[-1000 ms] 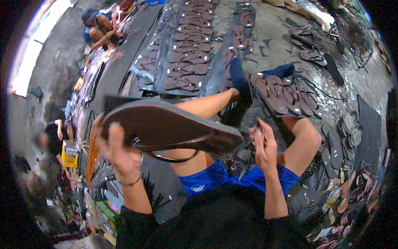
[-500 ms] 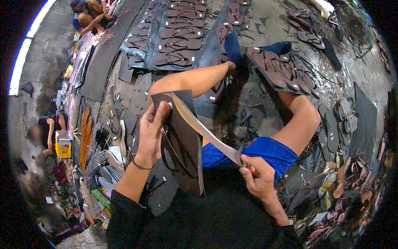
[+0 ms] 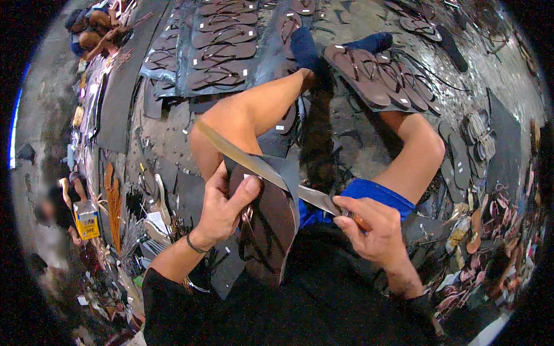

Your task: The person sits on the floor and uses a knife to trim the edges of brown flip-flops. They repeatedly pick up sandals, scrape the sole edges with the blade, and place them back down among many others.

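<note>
A brown thong sandal is held by the left hand; it is pinched near its far end, the thumb being pressed on top and the other fingers partly hidden beneath. To the right of the sandal, a knife is gripped in the right hand, the fingers being closed around its orange handle. The blade is laid across the sandal's far end; whether its edge is biting cannot be told. Beyond the sandal and to its left, rows of brown sandals are spread out. Beyond it and to its right, overlapping sandals are set over the right leg. Well to its left, a yellow box is placed.
</note>
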Demonstrator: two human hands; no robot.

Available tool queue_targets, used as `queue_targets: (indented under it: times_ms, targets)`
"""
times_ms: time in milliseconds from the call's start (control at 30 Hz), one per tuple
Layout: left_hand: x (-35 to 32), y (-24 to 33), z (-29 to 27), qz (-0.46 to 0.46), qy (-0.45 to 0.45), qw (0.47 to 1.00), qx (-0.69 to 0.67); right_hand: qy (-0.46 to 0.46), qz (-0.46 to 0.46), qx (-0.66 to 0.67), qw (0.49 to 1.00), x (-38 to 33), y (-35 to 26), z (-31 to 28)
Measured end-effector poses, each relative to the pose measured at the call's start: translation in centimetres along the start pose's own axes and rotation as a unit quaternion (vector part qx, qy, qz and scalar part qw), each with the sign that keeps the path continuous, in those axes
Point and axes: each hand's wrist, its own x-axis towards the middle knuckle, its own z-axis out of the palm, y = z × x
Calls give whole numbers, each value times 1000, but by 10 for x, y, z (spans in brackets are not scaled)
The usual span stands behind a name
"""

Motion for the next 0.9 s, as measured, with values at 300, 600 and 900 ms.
queue_targets:
  times_ms: [300,600,900]
  targets:
    - [3,9,22,-30,-67,997,35,-127,-39,6,991,80,-31,-34]
    - [41,40,-11,121,115,941,-293,190,117,160,962,70,9,-72]
    - [55,-7,118,-42,114,856,-502,273,65,32,959,-45,42,4]
